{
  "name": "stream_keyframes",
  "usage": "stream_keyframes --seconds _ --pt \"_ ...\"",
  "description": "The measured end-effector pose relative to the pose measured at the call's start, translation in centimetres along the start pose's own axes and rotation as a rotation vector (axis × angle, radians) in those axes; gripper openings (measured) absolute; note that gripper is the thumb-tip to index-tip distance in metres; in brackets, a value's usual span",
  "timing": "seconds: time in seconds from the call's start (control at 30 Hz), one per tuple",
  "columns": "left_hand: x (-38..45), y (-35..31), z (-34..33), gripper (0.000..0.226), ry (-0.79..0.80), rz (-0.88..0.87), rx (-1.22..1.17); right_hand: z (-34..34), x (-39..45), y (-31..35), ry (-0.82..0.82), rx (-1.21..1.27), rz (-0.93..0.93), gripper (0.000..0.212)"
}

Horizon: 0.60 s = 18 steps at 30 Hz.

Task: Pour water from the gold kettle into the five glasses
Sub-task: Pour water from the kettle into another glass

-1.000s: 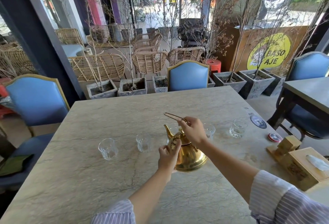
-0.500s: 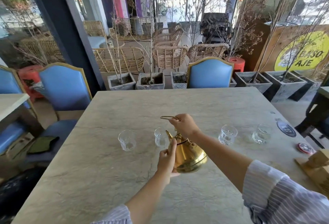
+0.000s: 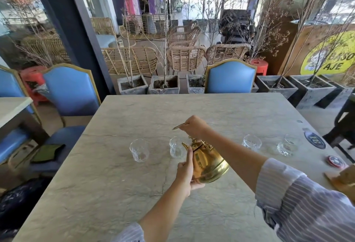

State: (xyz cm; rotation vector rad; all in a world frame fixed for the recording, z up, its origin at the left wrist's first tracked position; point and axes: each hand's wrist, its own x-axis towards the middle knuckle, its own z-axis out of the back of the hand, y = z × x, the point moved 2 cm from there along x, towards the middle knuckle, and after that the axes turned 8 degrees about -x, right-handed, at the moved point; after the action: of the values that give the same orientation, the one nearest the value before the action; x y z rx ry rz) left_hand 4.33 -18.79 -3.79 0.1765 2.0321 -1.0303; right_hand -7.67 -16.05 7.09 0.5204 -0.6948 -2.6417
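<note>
The gold kettle (image 3: 208, 163) hangs above the stone table (image 3: 119, 193), tilted with its spout toward the second glass from the left (image 3: 175, 147). My right hand (image 3: 195, 126) grips the kettle's thin wire handle from above. My left hand (image 3: 187, 172) is pressed against the kettle's left side and base. The leftmost glass (image 3: 139, 150) stands apart, to the left of the spout. Two more glasses (image 3: 251, 142) (image 3: 287, 146) stand to the right of my right forearm. A further glass is hidden behind the kettle and arm.
Two round coasters (image 3: 315, 139) (image 3: 335, 161) lie near the table's right edge, beside a wooden box (image 3: 343, 181). Blue chairs stand at the far side (image 3: 230, 77) and the left side (image 3: 71, 91). Concrete planters (image 3: 164, 84) line the floor beyond.
The kettle has moved left and tipped further toward the second glass, with both hands on it. My view has swung left, so the glasses on the right sit nearer the frame's edge.
</note>
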Motion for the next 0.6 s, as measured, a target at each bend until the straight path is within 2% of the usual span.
stream_keyframes --seconds 0.13,0.27,0.43,0.53,0.6 --pt "0.0 0.0 -0.1 0.108 0.016 0.01 -0.042 0.4 0.0 0.9 0.031 -0.054 0.016 0.032" --pt "-0.1 -0.2 -0.3 0.106 0.047 0.013 -0.048 0.4 0.5 1.2 0.044 -0.068 0.016 0.037" --pt "-0.5 -0.6 -0.7 0.115 0.065 0.011 -0.064 0.7 0.8 1.6 0.038 -0.07 0.019 0.04" --pt "-0.8 -0.7 -0.9 0.128 0.071 0.011 -0.066 0.9 0.8 1.8 0.037 -0.068 0.009 0.036" --pt "-1.1 -0.7 -1.0 0.127 0.075 0.013 -0.064 1.1 0.7 1.9 0.039 -0.072 0.006 0.032"
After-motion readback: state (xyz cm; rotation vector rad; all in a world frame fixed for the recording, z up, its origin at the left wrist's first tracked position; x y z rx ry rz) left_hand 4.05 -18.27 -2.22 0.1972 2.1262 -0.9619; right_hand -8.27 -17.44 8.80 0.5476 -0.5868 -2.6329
